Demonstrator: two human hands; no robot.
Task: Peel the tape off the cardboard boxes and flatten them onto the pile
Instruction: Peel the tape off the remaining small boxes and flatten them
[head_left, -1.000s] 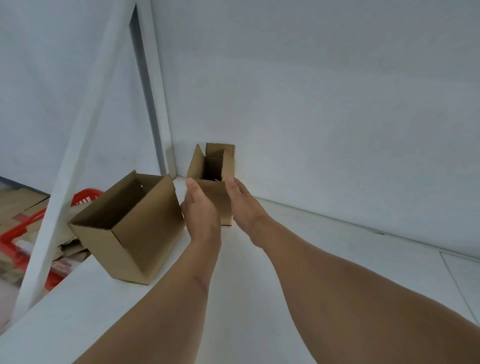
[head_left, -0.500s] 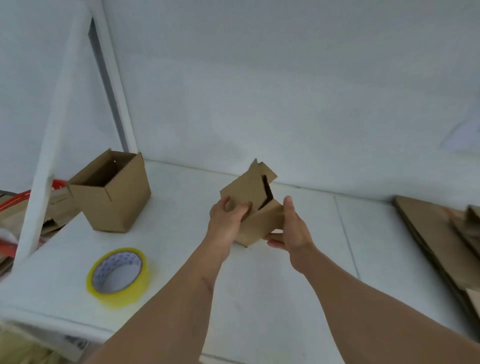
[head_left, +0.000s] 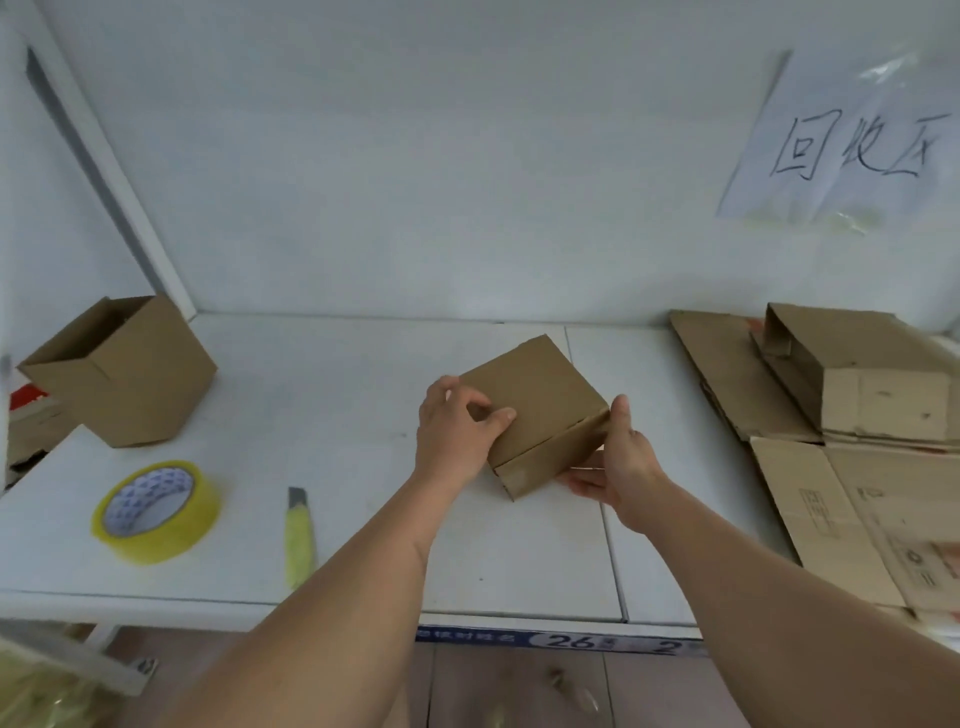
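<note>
I hold a small brown cardboard box (head_left: 535, 410) over the middle of the white table (head_left: 332, 395), tilted with a closed face up. My left hand (head_left: 457, 426) grips its left side, thumb and fingers pinching the top face. My right hand (head_left: 618, 462) holds its right end, thumb on top and fingers underneath. A larger open cardboard box (head_left: 124, 374) stands at the table's left end. The pile of flattened cardboard (head_left: 831, 415) lies at the right end of the table.
A roll of yellow tape (head_left: 156, 509) lies at front left, and a yellow utility knife (head_left: 298, 535) next to it. A handwritten paper sign (head_left: 847, 145) is stuck on the wall above the pile. A white post (head_left: 104, 171) rises at the back left.
Both hands took the small box from the back corner, carried it to the table's middle and turned it closed face up. My view swung right, bringing the cardboard pile and sign into sight.
</note>
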